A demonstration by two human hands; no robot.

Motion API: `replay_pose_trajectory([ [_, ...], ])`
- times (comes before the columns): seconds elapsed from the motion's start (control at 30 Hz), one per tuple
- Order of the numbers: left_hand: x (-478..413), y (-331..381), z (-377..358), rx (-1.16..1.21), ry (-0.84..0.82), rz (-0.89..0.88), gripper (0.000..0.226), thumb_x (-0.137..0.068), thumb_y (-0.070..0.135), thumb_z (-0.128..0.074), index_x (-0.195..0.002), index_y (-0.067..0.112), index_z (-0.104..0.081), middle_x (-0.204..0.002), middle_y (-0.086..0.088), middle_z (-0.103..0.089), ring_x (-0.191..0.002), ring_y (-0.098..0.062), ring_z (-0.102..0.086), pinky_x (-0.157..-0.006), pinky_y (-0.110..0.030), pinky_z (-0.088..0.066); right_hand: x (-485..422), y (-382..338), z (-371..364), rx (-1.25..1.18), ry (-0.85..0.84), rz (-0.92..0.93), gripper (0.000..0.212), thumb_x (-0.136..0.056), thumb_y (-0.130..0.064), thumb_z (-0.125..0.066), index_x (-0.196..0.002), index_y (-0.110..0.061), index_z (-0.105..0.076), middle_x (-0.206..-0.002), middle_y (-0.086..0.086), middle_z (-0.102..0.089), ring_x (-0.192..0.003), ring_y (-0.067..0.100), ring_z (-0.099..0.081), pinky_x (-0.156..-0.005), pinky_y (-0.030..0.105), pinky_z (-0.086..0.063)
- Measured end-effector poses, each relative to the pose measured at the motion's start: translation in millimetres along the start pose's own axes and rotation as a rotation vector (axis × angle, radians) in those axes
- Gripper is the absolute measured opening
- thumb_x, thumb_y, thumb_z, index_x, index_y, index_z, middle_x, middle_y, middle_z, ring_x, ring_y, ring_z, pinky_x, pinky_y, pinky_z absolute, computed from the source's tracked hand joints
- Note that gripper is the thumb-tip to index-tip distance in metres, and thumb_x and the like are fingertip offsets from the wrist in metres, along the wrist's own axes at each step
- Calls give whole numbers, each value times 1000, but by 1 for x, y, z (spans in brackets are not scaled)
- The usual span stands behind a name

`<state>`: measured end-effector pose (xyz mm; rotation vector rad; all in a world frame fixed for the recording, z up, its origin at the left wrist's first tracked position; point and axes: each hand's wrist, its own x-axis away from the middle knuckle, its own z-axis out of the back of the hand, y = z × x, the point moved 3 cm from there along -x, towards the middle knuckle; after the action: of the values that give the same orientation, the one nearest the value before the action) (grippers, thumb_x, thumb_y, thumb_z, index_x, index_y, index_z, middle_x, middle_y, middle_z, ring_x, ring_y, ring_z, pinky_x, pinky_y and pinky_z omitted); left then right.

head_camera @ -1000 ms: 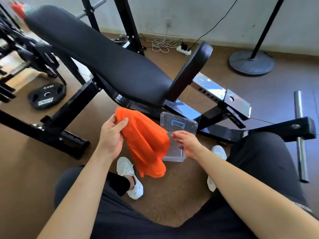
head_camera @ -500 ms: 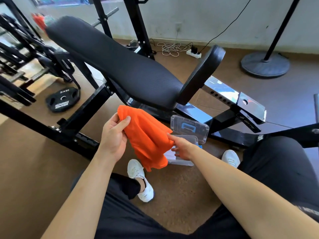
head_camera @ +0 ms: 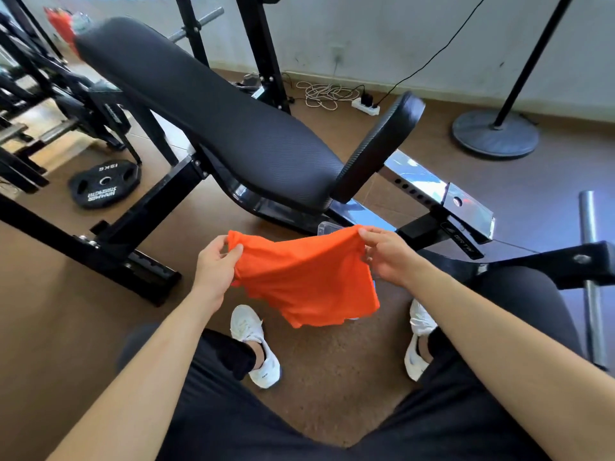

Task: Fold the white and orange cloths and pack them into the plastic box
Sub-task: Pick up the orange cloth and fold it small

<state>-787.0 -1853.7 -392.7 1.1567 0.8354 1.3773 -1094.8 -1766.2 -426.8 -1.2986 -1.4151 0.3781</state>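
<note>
Crumpled bright orange cloth (head_camera: pixel 306 281) stretched mid-air, top corners pinched by left hand (head_camera: pixel 216 264) and right hand (head_camera: pixel 387 257).

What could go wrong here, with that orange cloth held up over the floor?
The orange cloth is pinched only at its top corners by the left hand and right hand, so its loose lower edge could droop unevenly and spoil the fold. It also hides nearly all of the plastic box behind it, so packing might mean reaching blind. If a corner slips, the cloth would likely drop onto the floor by the white shoes.
</note>
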Motion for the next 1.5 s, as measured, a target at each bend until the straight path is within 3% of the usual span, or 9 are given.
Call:
replay_pose_trajectory([
  [0.2, -9, -5, -25, -5, -49, 31, 17, -101, 23, -58, -114, 16, -66, -101, -3, -71, -94, -19, -66, -92, -43, -56, 19, -26, 19, 170, -74, -68, 28, -84, -32, -68, -100, -11, -61, -85, 13, -54, -75, 23, -49, -75, 38, -39],
  [0.3, -11, -6, -36, 85, -87, 55, 14, -102, 21, -56, -111, 16, -66, -97, -2, -71, -91, -17, -65, -80, -35, -56, 29, -8, 24, 271, -107, -206, 19, -94, -30, -65, -85, -14, -65, -66, 7, -60, -67, 22, -54, -75, 39, -47],
  [0.4, -7, -5, -45, 153, -118, 56, 12, -103, 17, -55, -110, 15, -65, -93, 0, -71, -83, -13, -64, -72, -26, -52, 37, 13, 24, 292, -104, -244, 9, -91, -15, -71, -98, -11, -69, -77, 9, -70, -69, 18, -64, -67, 30, -57],
  [0.5, -7, -8, -45, 142, -163, 42, 13, -102, 15, -56, -109, 19, -66, -98, 1, -71, -87, -12, -64, -80, -29, -50, 31, 22, 28, 257, 13, -109, 14, -89, -2, -70, -100, -12, -71, -81, 5, -66, -64, 12, -59, -51, 20, -50],
  [0.77, -8, -33, -33, 32, -286, 119, 46, -93, 3, -66, -137, 11, -57, -117, -10, -72, -98, -18, -68, -91, -34, -52, 35, -2, 38, -6, 138, 236, 26, -91, 6, -64, -80, -15, -75, -70, 2, -70, -62, 18, -57, -62, 30, -50],
  [0.93, -8, -42, -34, -116, -256, 93, 28, -90, 11, -70, -104, 35, -64, -92, -14, -70, -85, -25, -64, -87, -43, -52, 42, -5, 39, 123, 80, 307, 27, -90, 10, -63, -94, -13, -76, -72, 1, -68, -64, 14, -59, -64, 26, -51],
  [1.03, -4, -41, -44, -160, -338, 65, 16, -91, 11, -69, -93, 27, -67, -84, -8, -67, -82, -24, -59, -78, -36, -48, 53, -7, 38, 153, 52, 290, 26, -90, 12, -62, -102, -7, -75, -78, 6, -70, -70, 16, -67, -71, 25, -60],
  [1.27, 6, -33, -60, -659, -422, -168, 31, -66, 28, -87, -93, 35, -72, -94, 9, -72, -87, -12, -66, -78, -28, -52, 66, -12, 36, 1105, 144, 652, 43, -78, 4, -73, -117, -14, -74, -95, 0, -66, -87, 17, -64, -78, 26, -51],
  [1.5, 1, -38, -62, -647, -339, -326, 10, -82, 26, -82, -91, 24, -78, -104, -1, -59, -93, -17, -60, -84, -30, -48, 57, -13, 45, 1300, 268, 652, 6, -88, -16, -75, -92, -16, -79, -86, -4, -52, -81, 15, -53, -66, 18, -37],
])
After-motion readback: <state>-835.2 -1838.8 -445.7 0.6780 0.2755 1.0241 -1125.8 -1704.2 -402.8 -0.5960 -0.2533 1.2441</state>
